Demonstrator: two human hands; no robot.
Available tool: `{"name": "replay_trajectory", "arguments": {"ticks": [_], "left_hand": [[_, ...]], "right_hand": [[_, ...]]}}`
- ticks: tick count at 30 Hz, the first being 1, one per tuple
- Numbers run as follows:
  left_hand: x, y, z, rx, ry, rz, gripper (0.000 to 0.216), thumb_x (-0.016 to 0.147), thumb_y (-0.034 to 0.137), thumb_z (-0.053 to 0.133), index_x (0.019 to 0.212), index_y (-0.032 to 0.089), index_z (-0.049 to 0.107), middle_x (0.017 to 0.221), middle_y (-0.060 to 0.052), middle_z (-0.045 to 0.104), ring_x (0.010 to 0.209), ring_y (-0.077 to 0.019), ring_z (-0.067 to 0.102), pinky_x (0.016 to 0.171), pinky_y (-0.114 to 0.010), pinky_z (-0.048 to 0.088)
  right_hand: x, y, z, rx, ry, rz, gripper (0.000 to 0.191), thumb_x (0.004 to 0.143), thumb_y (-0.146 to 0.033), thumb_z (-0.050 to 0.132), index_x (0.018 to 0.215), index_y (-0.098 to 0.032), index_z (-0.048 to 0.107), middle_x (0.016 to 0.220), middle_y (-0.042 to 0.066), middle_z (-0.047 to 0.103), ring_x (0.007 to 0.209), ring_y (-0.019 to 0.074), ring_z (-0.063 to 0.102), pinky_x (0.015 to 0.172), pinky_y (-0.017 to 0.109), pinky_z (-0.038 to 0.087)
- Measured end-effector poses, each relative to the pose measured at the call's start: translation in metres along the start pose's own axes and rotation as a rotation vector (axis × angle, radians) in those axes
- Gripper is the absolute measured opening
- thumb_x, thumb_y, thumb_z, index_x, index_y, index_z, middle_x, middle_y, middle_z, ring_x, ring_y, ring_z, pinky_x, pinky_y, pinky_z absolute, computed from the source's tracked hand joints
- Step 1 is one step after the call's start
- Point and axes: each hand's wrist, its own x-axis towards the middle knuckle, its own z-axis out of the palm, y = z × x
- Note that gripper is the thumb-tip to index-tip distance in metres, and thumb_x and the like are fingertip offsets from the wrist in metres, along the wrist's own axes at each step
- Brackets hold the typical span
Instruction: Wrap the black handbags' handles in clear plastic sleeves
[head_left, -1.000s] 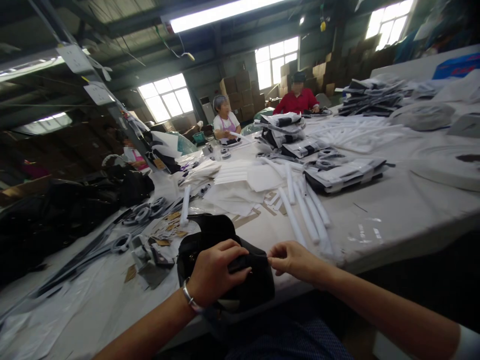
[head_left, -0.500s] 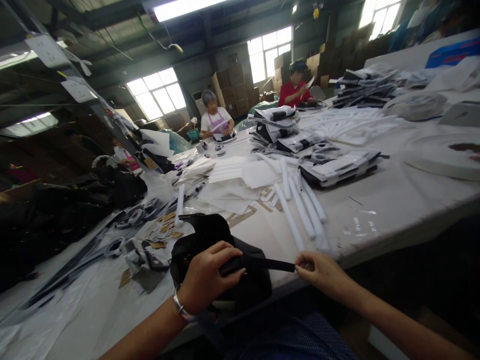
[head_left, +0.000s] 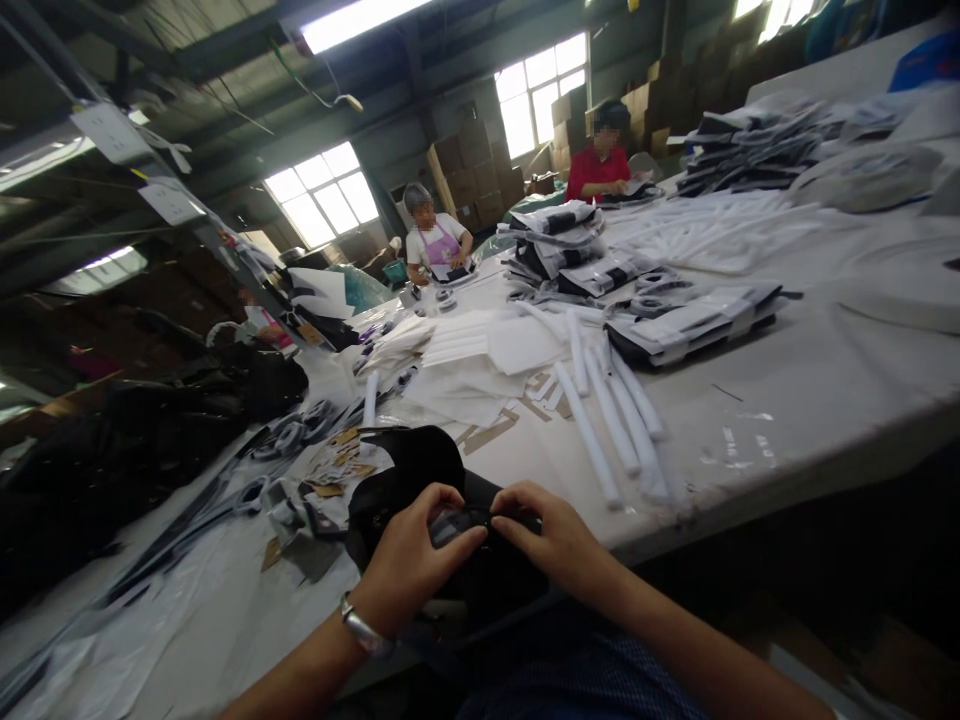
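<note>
Right hand (head_left: 559, 540) back beside left hand (head_left: 409, 560), both sets of fingers pinching soft black bag (head_left: 409, 465)

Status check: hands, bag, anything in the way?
Left hand and right hand both gripping black bag at edge of table. White rolls beyond, clear of hands.

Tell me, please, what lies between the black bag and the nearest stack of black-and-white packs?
In the head view, a row of white rolled tubes lies between the black bag and the packs, with brown card strips nearer the bag.
</note>
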Motion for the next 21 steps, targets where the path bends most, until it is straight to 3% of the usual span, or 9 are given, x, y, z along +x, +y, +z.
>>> {"name": "replay_trajectory", "arguments": {"ticks": [8, 12, 17, 21], "left_hand": [[0.008, -0.006, 0.006, -0.158, 0.004, -0.165, 0.034, 0.07, 0.035, 0.069, 0.096, 0.013, 0.065, 0.084, -0.006, 0.071, 0.083, -0.0238, 0.067, 0.07, -0.031, 0.053], [0.006, -0.003, 0.01, -0.121, 0.057, -0.158, 0.032, 0.068, 0.028, 0.068, 0.095, 0.012, 0.065, 0.084, -0.007, 0.072, 0.08, -0.0228, 0.067, 0.072, -0.032, 0.053], [0.006, 0.004, 0.01, -0.137, 0.0, -0.158, 0.033, 0.072, 0.03, 0.069, 0.1, 0.013, 0.065, 0.091, -0.007, 0.073, 0.085, -0.0227, 0.068, 0.076, -0.032, 0.053], [0.009, 0.008, 0.009, -0.101, 0.022, -0.155, 0.03, 0.07, 0.029, 0.069, 0.095, 0.013, 0.066, 0.088, -0.007, 0.073, 0.083, -0.0228, 0.067, 0.074, -0.031, 0.053]], "right_hand": [[0.01, 0.012, 0.005, 0.094, -0.106, 0.01, 0.012, 0.081, -0.029, 0.066, 0.089, -0.02, 0.066, 0.084, 0.0, 0.065, 0.08, 0.0163, 0.061, 0.075, 0.026, 0.047], [0.008, 0.01, 0.002, 0.09, -0.117, 0.015, 0.011, 0.08, -0.028, 0.067, 0.088, -0.02, 0.065, 0.08, -0.001, 0.064, 0.075, 0.0151, 0.058, 0.07, 0.025, 0.045], [0.008, 0.013, -0.004, 0.084, -0.133, 0.067, 0.011, 0.079, -0.028, 0.067, 0.087, -0.02, 0.067, 0.072, -0.002, 0.06, 0.066, 0.013, 0.053, 0.062, 0.024, 0.041], [0.011, 0.015, -0.005, 0.123, -0.156, 0.084, 0.011, 0.078, -0.028, 0.068, 0.086, -0.019, 0.067, 0.07, -0.003, 0.059, 0.063, 0.0119, 0.05, 0.059, 0.023, 0.04]]}}
